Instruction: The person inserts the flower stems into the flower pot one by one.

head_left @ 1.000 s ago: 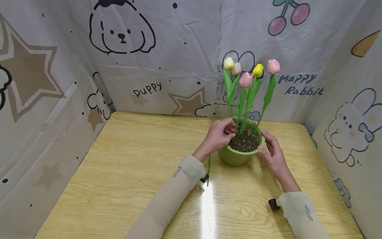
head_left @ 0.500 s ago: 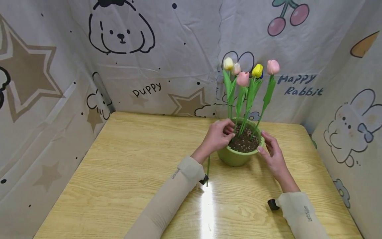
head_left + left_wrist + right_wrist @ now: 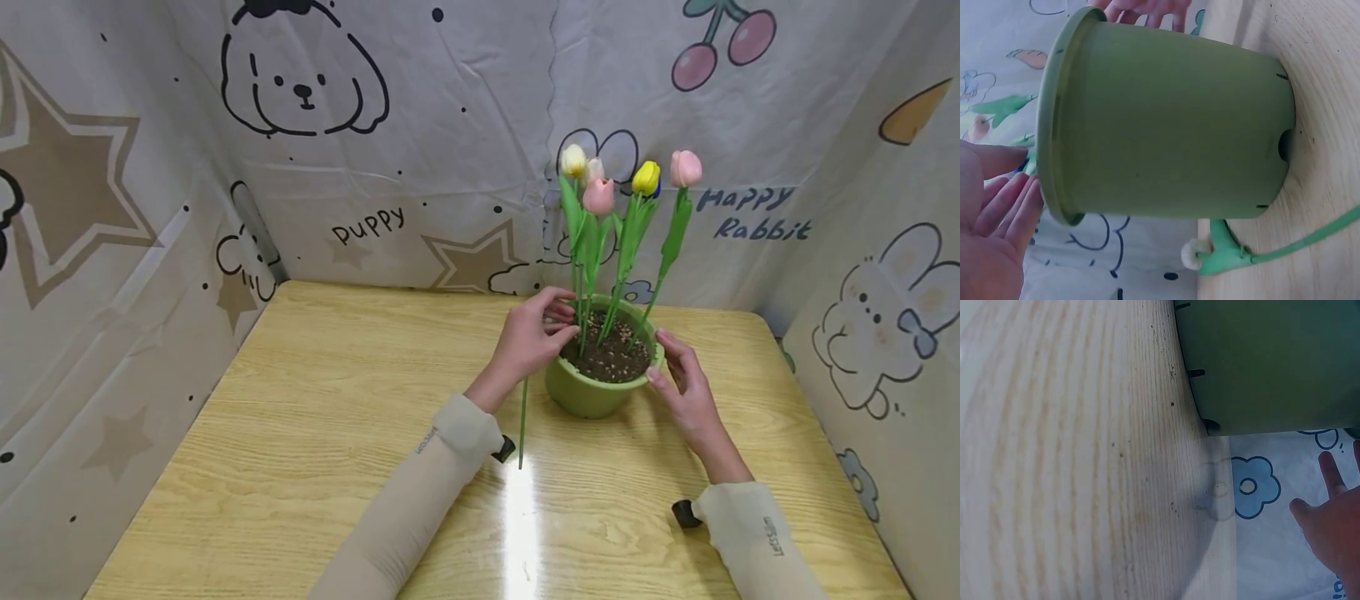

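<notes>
A green flowerpot (image 3: 592, 398) filled with dark soil (image 3: 617, 357) stands on the table. Artificial tulips rise from it: a front pink tulip (image 3: 598, 198), a right pink tulip (image 3: 686, 170), a yellow tulip (image 3: 646, 178) and a cream tulip (image 3: 573, 161), among others. My left hand (image 3: 528, 337) is at the pot's left rim, fingers loosely bent and thumb apart, beside the front pink tulip's stem. In the left wrist view the pot (image 3: 1172, 122) hides most of the right hand. At the right rim, my right hand (image 3: 690, 392) rests with extended fingers near or against the pot.
A loose tulip lies on the table (image 3: 315, 433) left of the pot; its green stem (image 3: 522, 429) shows in the head view, its whitish bloom (image 3: 1194, 254) in the left wrist view. Printed cloth (image 3: 465, 150) walls the table's back and sides.
The front pink tulip has tilted leftward, toward the cream one. My left hand has released its stem and drawn back left. My right hand has stayed at the rim.
</notes>
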Action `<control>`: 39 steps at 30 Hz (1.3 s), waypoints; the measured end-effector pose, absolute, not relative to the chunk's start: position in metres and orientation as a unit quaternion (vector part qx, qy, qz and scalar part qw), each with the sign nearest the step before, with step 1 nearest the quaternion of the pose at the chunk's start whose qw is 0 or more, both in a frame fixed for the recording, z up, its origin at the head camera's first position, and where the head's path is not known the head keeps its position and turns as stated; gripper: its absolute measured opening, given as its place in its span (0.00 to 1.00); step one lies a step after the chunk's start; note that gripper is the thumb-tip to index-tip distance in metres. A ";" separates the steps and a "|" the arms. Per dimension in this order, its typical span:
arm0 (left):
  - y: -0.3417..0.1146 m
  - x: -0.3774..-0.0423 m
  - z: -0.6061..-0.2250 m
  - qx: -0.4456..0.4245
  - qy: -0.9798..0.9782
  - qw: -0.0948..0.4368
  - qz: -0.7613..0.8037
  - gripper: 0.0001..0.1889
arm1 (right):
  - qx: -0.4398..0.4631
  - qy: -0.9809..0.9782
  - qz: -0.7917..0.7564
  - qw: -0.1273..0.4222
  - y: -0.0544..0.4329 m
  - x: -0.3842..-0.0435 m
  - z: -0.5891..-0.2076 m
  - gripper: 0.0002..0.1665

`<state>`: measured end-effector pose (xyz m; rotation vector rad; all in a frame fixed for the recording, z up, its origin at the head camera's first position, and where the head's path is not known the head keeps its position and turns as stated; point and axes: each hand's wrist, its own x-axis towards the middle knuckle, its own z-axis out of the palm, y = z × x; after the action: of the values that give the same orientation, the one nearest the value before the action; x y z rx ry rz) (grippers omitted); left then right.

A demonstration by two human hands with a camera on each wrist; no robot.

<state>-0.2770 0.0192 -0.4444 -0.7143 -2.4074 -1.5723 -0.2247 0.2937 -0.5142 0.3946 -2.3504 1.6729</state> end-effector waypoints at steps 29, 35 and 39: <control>-0.038 -0.255 -0.517 -0.013 -0.770 -0.132 -0.625 0.27 | 0.140 -0.798 0.575 0.111 0.295 -0.227 -0.512 0.34; -0.033 -0.249 -0.532 0.002 -0.760 -0.150 -0.633 0.25 | 0.142 -0.798 0.575 0.116 0.295 -0.226 -0.513 0.34; -0.029 -0.247 -0.538 0.014 -0.762 -0.144 -0.631 0.24 | 0.144 -0.797 0.574 0.117 0.294 -0.225 -0.514 0.34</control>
<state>-0.2468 -0.0289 -0.5375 0.0490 -2.6418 -2.1886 -0.2253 0.2938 -0.5143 0.4200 -2.3337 1.6806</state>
